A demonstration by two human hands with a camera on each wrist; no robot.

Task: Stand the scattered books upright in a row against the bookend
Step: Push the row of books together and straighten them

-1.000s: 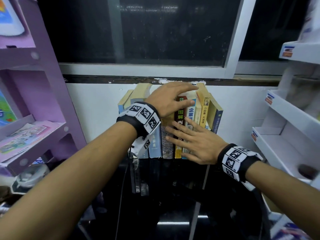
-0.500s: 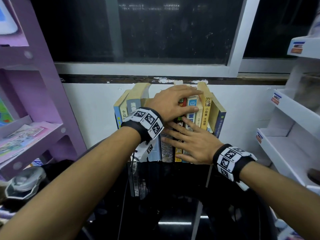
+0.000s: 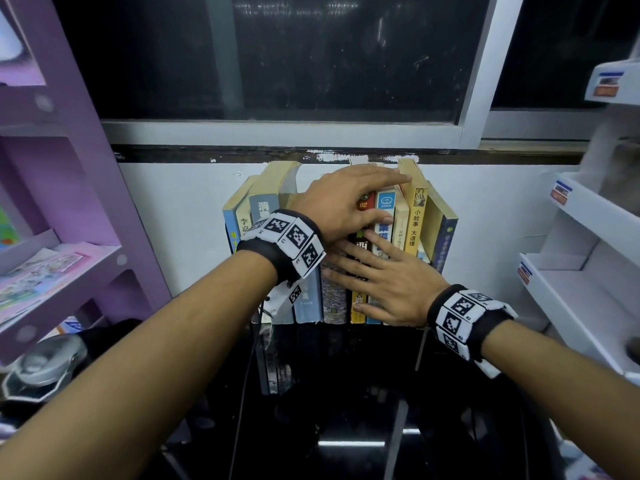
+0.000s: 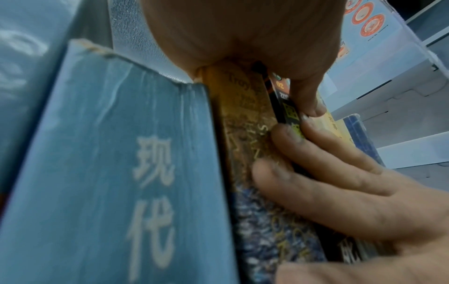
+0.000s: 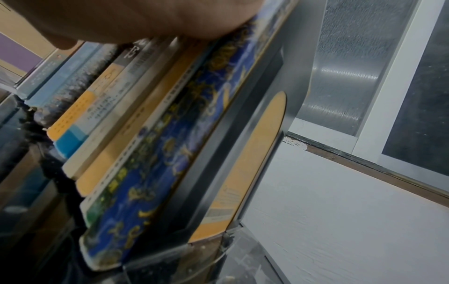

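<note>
A row of upright books (image 3: 412,223) stands on the black glossy table (image 3: 346,417) against the white wall. My left hand (image 3: 349,202) lies over the tops of the middle books, fingers stretched toward the tall yellow book, thumb (image 4: 306,100) pressing the black spine. My right hand (image 3: 388,278) lies flat on the spines lower down, fingers (image 4: 328,182) spread. A worn blue book (image 4: 109,173) stands left of them. At the right end a dark blue book (image 5: 170,144) leans against the clear bookend (image 5: 255,153), which has a dark and orange panel.
A purple shelf unit (image 3: 69,202) with booklets stands at the left and a white rack (image 3: 588,254) at the right. A dark window (image 3: 311,64) runs above the wall. A black cable (image 3: 246,375) hangs over the table, and a grey device (image 3: 45,362) sits at lower left.
Both hands stay on the books. My left fingers have reached a little farther right, up to the yellow book, and my right hand has slid slightly left along the spines.
</note>
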